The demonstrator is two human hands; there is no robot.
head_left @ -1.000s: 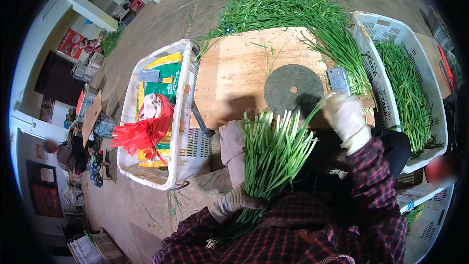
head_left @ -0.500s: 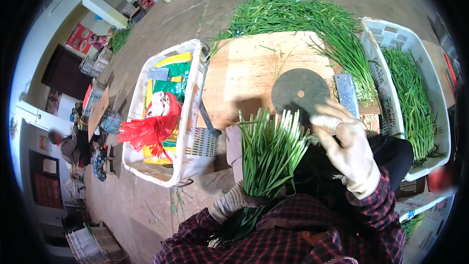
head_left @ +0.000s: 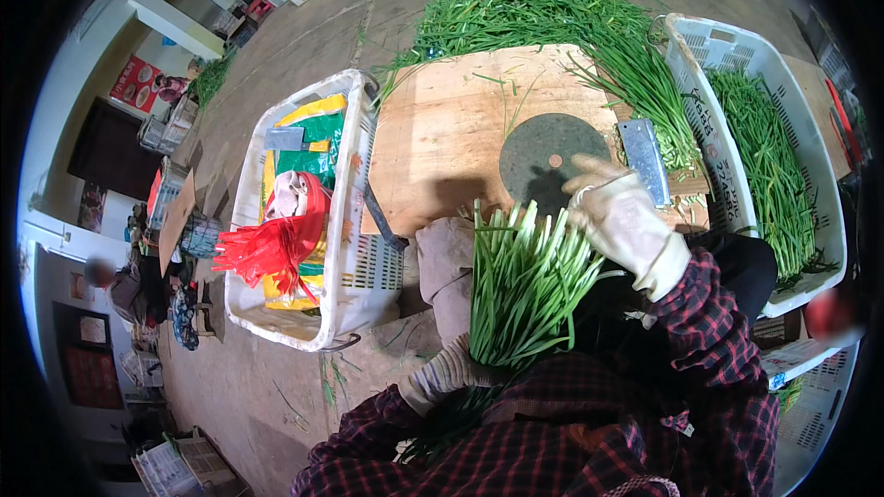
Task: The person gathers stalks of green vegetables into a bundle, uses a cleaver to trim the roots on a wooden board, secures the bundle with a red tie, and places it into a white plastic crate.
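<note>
A thick bunch of garlic chives (head_left: 525, 290) leans upright over my lap, its pale stalk ends pointing away from me. My left hand (head_left: 451, 373), in a striped knit glove, is closed round its lower leafy part; the fingers are partly hidden behind the leaves. My right hand (head_left: 622, 221), in a whitish glove, is beside the stalk ends at the bunch's upper right. Its fingers are apart and the lower ones seem to touch the stalks. Just beyond lies a dark round disc (head_left: 543, 152) on a wooden board (head_left: 442, 129).
Right of the disc is a metal plate-like blade (head_left: 645, 161). Loose chives (head_left: 543, 23) heap behind the board. A white crate (head_left: 727, 166) of chives stands right; another crate (head_left: 345, 304) at left holds red ties (head_left: 267, 248), bags and a cleaver (head_left: 285, 138). A person (head_left: 138, 290) sits far left.
My right hand has moved slightly left and up, closer to the stalk ends. The bunch has shifted a little to the right. The whole view has tilted slightly.
</note>
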